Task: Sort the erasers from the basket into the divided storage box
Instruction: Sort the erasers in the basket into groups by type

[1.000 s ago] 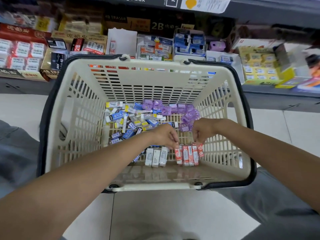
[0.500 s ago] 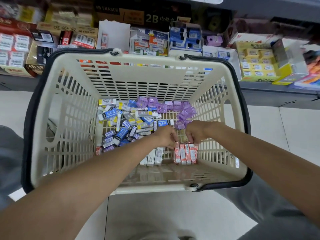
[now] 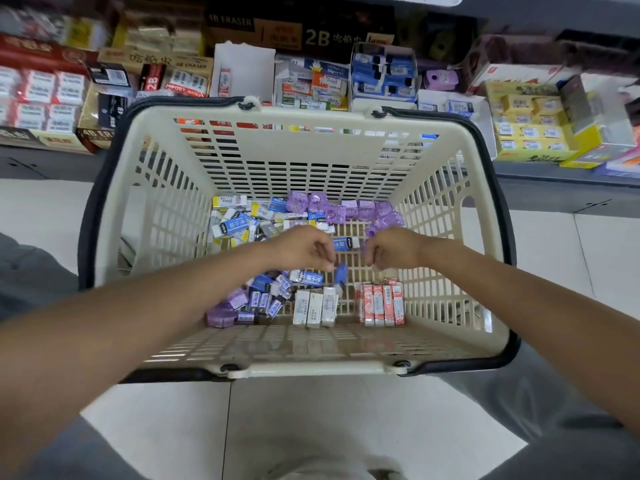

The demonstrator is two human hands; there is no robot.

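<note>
Hands, left hand [image 3: 304, 249] pinching blue eraser [image 3: 341, 273], over basket [image 3: 304, 367]

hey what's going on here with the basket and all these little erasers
A person has both hands down in a cream shopping basket full of small erasers. The left hand pinches a blue eraser; the right hand is curled, but what it holds is unclear. Near the front wall, red erasers and white erasers stand in neat rows; the rest lie loose.

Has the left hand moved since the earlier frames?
Yes. The left hand has drawn back from the row of white erasers, toward the basket's middle.
</note>
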